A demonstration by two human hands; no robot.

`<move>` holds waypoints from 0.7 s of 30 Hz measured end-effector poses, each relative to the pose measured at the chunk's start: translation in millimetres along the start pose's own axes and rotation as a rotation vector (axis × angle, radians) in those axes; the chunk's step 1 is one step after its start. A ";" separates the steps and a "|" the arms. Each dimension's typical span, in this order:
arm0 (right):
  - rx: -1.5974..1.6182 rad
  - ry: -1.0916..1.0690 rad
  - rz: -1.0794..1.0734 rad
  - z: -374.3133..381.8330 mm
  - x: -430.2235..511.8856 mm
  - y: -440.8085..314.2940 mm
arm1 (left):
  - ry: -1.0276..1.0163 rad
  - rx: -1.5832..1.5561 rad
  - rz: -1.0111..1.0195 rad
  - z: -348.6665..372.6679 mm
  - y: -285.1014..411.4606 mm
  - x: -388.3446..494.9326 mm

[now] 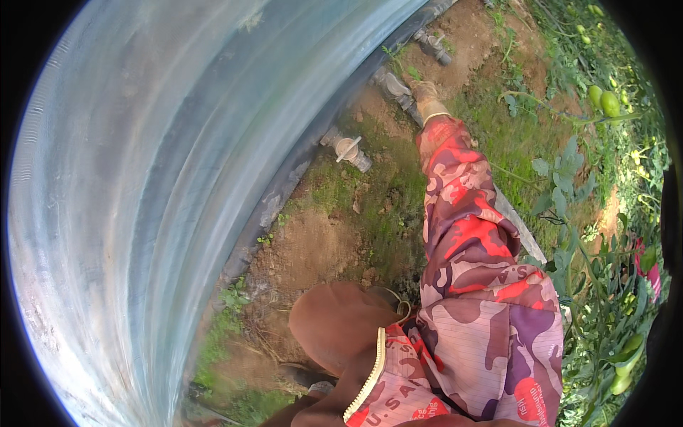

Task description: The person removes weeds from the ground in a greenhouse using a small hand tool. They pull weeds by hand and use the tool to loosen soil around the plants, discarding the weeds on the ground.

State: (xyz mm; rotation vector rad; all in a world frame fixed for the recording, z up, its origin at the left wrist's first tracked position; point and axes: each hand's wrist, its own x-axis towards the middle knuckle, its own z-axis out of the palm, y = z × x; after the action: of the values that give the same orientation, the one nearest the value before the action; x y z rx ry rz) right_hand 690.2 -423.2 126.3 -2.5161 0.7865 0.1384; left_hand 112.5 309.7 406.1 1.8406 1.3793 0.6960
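My right hand [425, 95], in what looks like a soil-stained tan glove with a pale cuff, reaches away from me to the ground. It is beside a grey plastic pipe valve [394, 85]. The fingers are hard to make out, so whether they grip the valve is unclear. A red and purple camouflage sleeve [464, 208] covers the arm. Closer to me, a second valve [348, 149] with a light handle stands out from a dark pipe [288, 181]. A third valve [433, 46] lies farther off. My left hand is out of view.
Bluish translucent plastic sheeting [176, 160] rises on the left along the dark pipe. Mossy, bare soil [315, 240] lies below. Tomato plants [565, 176] with green fruit [609, 103] line the right side. A bent knee [341, 320] is near the bottom centre.
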 end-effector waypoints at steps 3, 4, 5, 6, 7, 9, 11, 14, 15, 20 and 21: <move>-0.001 0.079 0.064 -5.4 -4.9 -2.5 | 0.007 -0.004 -0.004 2.3 3.0 -4.1; -0.008 0.100 0.069 -8.6 -10.4 -4.0 | 0.009 -0.007 -0.004 2.9 3.7 -6.8; -0.005 0.119 0.073 -12.9 -15.1 -5.9 | 0.007 -0.011 -0.003 3.8 4.7 -8.1; 0.001 0.137 0.072 -16.4 -20.5 -7.8 | 0.009 -0.013 -0.001 4.5 5.0 -10.8; 0.008 0.154 0.077 -19.4 -25.1 -9.3 | 0.011 -0.017 -0.005 4.8 5.6 -12.9; 0.026 0.187 0.084 -23.2 -31.7 -10.5 | 0.014 -0.026 -0.007 6.0 5.8 -16.8; 0.017 0.209 0.087 -24.8 -34.1 -9.6 | 0.013 -0.017 -0.010 6.7 6.3 -18.7; 0.037 0.254 0.097 -28.1 -33.7 -5.6 | 0.008 -0.014 -0.010 7.0 7.0 -19.0; 0.042 0.269 0.097 -30.2 -33.9 -4.5 | 0.009 -0.013 -0.011 7.2 6.9 -18.8; 0.061 0.331 0.119 -51.0 -36.2 -4.5 | -0.002 -0.008 -0.013 11.1 5.6 -15.7; 0.064 0.342 0.126 -55.9 -36.5 -4.5 | -0.003 -0.010 -0.013 11.7 5.9 -15.0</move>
State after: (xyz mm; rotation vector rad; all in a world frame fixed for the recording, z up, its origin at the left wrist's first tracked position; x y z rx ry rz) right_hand 659.7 -428.7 185.6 -2.4600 1.0653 -0.2779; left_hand 120.7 291.7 403.9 1.8229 1.3825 0.6914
